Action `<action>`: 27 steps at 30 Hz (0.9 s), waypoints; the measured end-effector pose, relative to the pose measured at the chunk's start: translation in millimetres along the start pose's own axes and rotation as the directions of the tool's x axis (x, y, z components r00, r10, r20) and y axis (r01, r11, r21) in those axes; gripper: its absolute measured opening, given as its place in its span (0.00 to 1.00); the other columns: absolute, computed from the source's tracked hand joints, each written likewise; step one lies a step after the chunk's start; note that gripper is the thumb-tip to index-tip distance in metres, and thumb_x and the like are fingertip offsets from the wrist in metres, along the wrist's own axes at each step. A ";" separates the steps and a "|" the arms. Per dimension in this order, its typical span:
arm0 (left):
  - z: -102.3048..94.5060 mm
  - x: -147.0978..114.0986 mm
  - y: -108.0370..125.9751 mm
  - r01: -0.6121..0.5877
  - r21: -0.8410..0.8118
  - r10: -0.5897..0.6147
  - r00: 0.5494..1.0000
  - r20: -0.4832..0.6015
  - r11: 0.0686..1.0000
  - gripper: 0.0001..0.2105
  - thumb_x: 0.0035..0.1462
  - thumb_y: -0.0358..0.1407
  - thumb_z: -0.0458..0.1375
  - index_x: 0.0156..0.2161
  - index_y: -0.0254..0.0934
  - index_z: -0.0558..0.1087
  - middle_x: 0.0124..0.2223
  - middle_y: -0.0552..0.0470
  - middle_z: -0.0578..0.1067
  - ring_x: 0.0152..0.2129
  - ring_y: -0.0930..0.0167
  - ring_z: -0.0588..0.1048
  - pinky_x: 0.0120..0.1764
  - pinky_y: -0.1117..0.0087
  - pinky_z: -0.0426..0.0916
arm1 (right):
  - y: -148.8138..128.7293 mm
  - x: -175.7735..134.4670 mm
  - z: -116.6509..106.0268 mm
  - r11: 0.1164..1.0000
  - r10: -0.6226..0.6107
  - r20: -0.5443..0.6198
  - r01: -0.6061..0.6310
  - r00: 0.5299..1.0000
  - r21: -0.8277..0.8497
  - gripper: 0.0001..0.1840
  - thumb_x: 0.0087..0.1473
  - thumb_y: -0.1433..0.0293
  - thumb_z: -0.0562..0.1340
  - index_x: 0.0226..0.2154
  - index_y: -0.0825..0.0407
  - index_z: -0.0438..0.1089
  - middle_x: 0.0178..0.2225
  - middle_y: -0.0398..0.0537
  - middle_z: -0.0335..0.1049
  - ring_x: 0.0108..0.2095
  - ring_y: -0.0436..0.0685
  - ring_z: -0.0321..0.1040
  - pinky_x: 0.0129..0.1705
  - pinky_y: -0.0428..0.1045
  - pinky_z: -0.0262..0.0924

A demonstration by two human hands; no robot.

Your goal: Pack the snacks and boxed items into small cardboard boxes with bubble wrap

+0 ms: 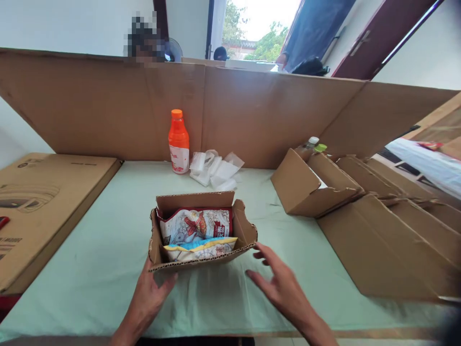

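Observation:
An open-topped cardboard box [200, 265] stands in front of me on the green cloth. Inside it lean a white-and-red printed snack bag [196, 226] and, nearer to me, a bag with a blue and yellow top edge [201, 248]. My left hand [149, 293] grips the box's front left corner, its thumb in front and its other fingers mostly hidden by the left wall. At the front right corner is my right hand [277, 276], fingers apart and fingertips at the cardboard edge; whether they press on it I cannot tell.
Behind the box are an orange bottle [179, 144] and crumpled clear plastic bags [216, 169]. Several open cardboard boxes [382, 245] stand at the right, one with bottles. A large flat carton [54, 206] lies left. A cardboard partition [252, 115] closes the back; people are beyond it.

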State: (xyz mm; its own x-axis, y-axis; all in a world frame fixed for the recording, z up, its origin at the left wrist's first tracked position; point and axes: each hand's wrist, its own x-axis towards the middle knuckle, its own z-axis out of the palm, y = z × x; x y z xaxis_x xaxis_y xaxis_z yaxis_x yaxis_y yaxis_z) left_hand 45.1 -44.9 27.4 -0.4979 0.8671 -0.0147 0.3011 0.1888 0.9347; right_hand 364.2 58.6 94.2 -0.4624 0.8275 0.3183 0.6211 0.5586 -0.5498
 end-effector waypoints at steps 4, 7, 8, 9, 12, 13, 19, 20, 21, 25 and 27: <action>1.9 14.4 -11.1 0.047 0.014 -0.046 0.998 -0.053 0.999 0.33 0.44 0.56 0.63 0.51 0.34 0.72 0.46 0.38 0.79 0.46 0.51 0.77 0.54 0.48 0.69 | 4.1 27.8 58.4 0.988 0.102 0.126 -0.115 0.987 0.101 0.22 0.54 0.71 0.62 0.53 0.49 0.66 0.48 0.53 0.74 0.47 0.62 0.73 0.47 0.55 0.69; -0.5 40.5 -15.5 0.074 -0.013 -0.075 0.994 -0.082 0.997 0.29 0.41 0.57 0.65 0.42 0.36 0.74 0.39 0.42 0.81 0.40 0.54 0.79 0.47 0.52 0.74 | -3.6 59.7 77.4 0.982 0.128 0.085 -0.138 0.988 0.126 0.16 0.55 0.73 0.60 0.48 0.50 0.67 0.46 0.52 0.74 0.46 0.61 0.72 0.48 0.54 0.68; -0.7 52.4 -14.2 0.071 -0.031 -0.073 0.994 -0.087 0.997 0.28 0.40 0.56 0.65 0.41 0.36 0.73 0.38 0.43 0.81 0.39 0.55 0.79 0.46 0.54 0.74 | -4.8 69.9 80.1 0.983 0.122 0.074 -0.131 0.990 0.130 0.16 0.55 0.74 0.60 0.48 0.51 0.67 0.46 0.52 0.74 0.46 0.61 0.72 0.48 0.53 0.67; 0.0 65.3 -11.4 0.063 -0.049 -0.067 0.993 -0.092 0.997 0.27 0.41 0.55 0.66 0.40 0.36 0.73 0.39 0.43 0.81 0.39 0.56 0.79 0.45 0.56 0.75 | -4.5 79.4 81.8 0.983 0.116 0.066 -0.124 0.991 0.132 0.17 0.55 0.74 0.60 0.48 0.51 0.67 0.47 0.53 0.74 0.47 0.61 0.72 0.49 0.53 0.66; 7.3 104.3 0.7 0.025 -0.089 -0.033 0.995 -0.091 0.996 0.27 0.43 0.54 0.65 0.44 0.37 0.71 0.42 0.44 0.80 0.42 0.58 0.79 0.45 0.60 0.75 | 9.5 104.9 81.5 0.984 0.093 0.096 -0.106 0.991 0.143 0.25 0.55 0.77 0.59 0.56 0.51 0.63 0.50 0.53 0.73 0.48 0.60 0.71 0.50 0.53 0.65; 11.0 115.1 3.9 0.012 -0.100 -0.021 0.996 -0.087 0.995 0.27 0.44 0.53 0.65 0.45 0.37 0.70 0.43 0.44 0.80 0.43 0.59 0.78 0.47 0.61 0.74 | 18.7 113.2 79.2 0.986 0.070 0.126 -0.088 0.990 0.141 0.28 0.54 0.78 0.59 0.58 0.51 0.62 0.50 0.53 0.74 0.48 0.60 0.71 0.50 0.53 0.65; 32.7 131.7 -7.1 0.014 -0.154 -0.028 0.996 -0.085 0.988 0.34 0.48 0.55 0.64 0.54 0.37 0.66 0.49 0.43 0.77 0.51 0.58 0.74 0.54 0.60 0.70 | 90.8 188.4 48.9 0.979 -0.022 0.033 0.028 0.999 -0.202 0.24 0.56 0.80 0.56 0.54 0.52 0.71 0.58 0.59 0.68 0.57 0.65 0.64 0.56 0.61 0.59; 35.3 128.1 -11.3 0.033 -0.157 -0.048 0.994 -0.096 0.987 0.35 0.48 0.56 0.63 0.56 0.37 0.66 0.51 0.42 0.76 0.52 0.57 0.74 0.55 0.58 0.69 | 98.9 207.0 46.3 0.960 -0.024 -0.004 0.022 1.000 -0.280 0.26 0.56 0.81 0.56 0.56 0.53 0.69 0.60 0.61 0.65 0.58 0.67 0.62 0.55 0.62 0.58; 37.2 124.0 -15.0 0.053 -0.160 -0.072 0.991 -0.112 0.986 0.36 0.48 0.56 0.63 0.57 0.37 0.64 0.53 0.41 0.75 0.54 0.56 0.73 0.56 0.56 0.69 | 104.6 226.4 45.7 0.940 -0.035 -0.021 0.025 0.999 -0.339 0.28 0.55 0.82 0.56 0.58 0.54 0.67 0.62 0.63 0.62 0.59 0.68 0.61 0.55 0.63 0.58; 32.1 104.8 -23.9 0.125 -0.173 -0.150 0.979 -0.140 0.977 0.41 0.49 0.58 0.62 0.64 0.41 0.58 0.60 0.38 0.69 0.58 0.53 0.69 0.59 0.49 0.65 | 106.4 294.5 51.2 0.929 -0.100 -0.013 0.089 0.995 -0.360 0.23 0.54 0.82 0.58 0.50 0.51 0.75 0.63 0.58 0.63 0.62 0.67 0.57 0.57 0.62 0.55; 21.8 91.9 -27.9 0.141 -0.149 -0.159 0.981 -0.112 0.979 0.39 0.51 0.56 0.61 0.64 0.44 0.57 0.63 0.39 0.68 0.59 0.53 0.69 0.59 0.48 0.65 | 99.5 308.7 43.0 0.943 -0.092 -0.083 0.060 0.992 -0.328 0.19 0.55 0.82 0.57 0.44 0.52 0.77 0.61 0.55 0.66 0.61 0.65 0.58 0.58 0.61 0.54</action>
State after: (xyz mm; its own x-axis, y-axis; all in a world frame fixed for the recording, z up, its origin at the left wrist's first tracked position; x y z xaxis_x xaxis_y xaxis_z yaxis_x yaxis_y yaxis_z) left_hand 8.7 39.6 -7.7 -0.6276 0.7688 -0.1229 0.1030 0.2384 0.9657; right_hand 256.0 367.3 104.6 -0.4631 0.7747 0.4306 0.7656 0.5944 -0.2460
